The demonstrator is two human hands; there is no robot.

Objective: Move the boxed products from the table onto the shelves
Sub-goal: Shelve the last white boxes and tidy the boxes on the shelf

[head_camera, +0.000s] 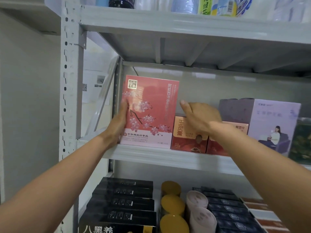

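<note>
Left hand (120, 121) flat on pink box (148, 113) side; right hand (200, 116) loose, holding nothing. Risk: box upright at shelf (151, 153) lip, lopsided push could topple it.

So it's just a pale grey metal shelving rack (168, 157) with a slotted upright (67, 81) at its left front corner, a plain grey wall (28, 98) beside it, some printed sheets of paper (94, 84) stuck up behind, and soft glare on the rack's back panel (202, 81).
</note>
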